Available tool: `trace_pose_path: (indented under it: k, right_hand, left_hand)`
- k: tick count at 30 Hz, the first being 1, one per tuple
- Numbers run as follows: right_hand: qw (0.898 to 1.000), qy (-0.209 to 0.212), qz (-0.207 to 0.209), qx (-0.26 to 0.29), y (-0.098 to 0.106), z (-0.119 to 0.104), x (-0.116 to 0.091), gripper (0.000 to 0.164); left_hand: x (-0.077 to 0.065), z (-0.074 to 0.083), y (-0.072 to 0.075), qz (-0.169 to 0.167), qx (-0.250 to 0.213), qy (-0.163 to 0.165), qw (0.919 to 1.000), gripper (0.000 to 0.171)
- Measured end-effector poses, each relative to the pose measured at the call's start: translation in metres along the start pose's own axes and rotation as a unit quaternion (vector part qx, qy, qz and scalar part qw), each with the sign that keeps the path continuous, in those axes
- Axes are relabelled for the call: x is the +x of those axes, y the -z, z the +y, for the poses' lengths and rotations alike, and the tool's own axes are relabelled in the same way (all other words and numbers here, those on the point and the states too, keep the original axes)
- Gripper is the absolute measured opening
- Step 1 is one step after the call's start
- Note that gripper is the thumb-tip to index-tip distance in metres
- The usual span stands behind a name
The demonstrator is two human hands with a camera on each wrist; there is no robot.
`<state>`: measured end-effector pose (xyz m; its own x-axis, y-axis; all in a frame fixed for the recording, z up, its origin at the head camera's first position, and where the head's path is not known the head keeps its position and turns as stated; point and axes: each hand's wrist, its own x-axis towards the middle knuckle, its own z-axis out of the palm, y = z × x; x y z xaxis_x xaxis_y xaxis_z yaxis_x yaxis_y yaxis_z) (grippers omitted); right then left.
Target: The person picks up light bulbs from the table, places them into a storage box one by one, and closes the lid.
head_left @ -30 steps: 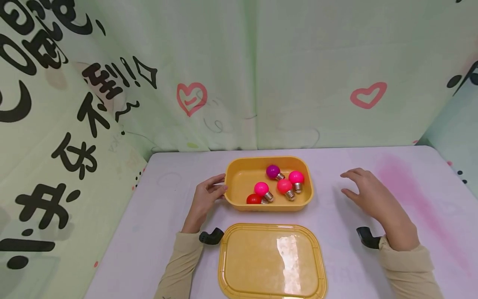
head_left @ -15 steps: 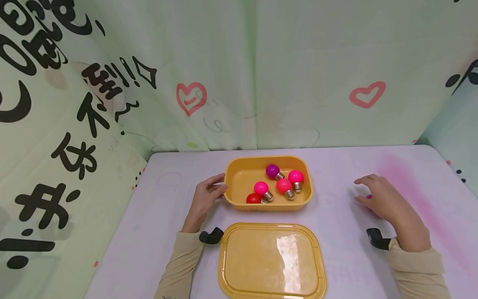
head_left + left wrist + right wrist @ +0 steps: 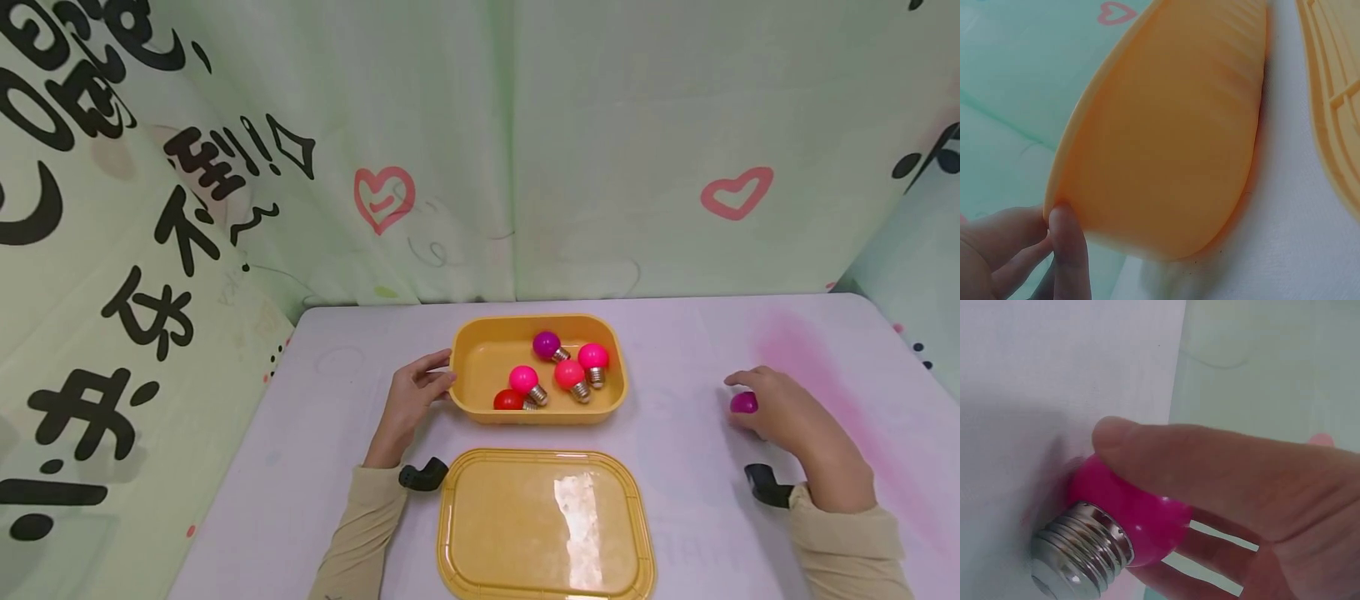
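Observation:
My left hand (image 3: pixel 412 404) pinches the left rim of a yellow plastic box (image 3: pixel 468 383); in the left wrist view its thumb (image 3: pixel 1067 234) presses the outer wall. Inside the box lie several small light bulbs with screw bases, among them a purple bulb (image 3: pixel 547 343), a pink bulb (image 3: pixel 523 379) and a red bulb (image 3: pixel 509 398). To the right, my right hand (image 3: pixel 787 417) holds a magenta light bulb (image 3: pixel 1141 512) between thumb and fingers, low over the table. Its metal screw base (image 3: pixel 1082 553) sticks out past the thumb in the right wrist view.
A yellow lid or tray (image 3: pixel 517 533) lies flat on the white table (image 3: pixel 697 533), just in front of the box. Behind the table hangs a pale green curtain (image 3: pixel 600 150); more fabric with black lettering (image 3: pixel 82 408) rises at the left.
My right hand has moved right and slightly nearer, its fingers closing round the magenta bulb, which has come into sight. My left hand and the box stay in place.

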<state>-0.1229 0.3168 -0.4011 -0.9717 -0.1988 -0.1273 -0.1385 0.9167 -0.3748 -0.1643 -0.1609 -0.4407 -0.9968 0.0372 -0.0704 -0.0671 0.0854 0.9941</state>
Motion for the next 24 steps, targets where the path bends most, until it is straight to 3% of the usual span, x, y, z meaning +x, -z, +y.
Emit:
trace_pose_path:
  k: [4,10,24]
  right_hand:
    - [0.999,-0.038,-0.033,0.009,0.003,-0.003,-0.002,0.05]
    - [0.998,-0.049,-0.034,0.011,0.006,-0.008,-0.003,0.046]
    - [0.999,0.011,0.026,-0.017,0.012,-0.034,0.005,0.043]
  left_hand:
    - [-0.001,0.001,0.001,-0.002,-0.003,0.002,1.0,0.043]
    - [-0.002,0.003,0.001,-0.007,-0.005,0.002,1.0,0.043]
    - [-0.002,0.003,0.001,-0.008,-0.014,0.004,0.9999,0.043]
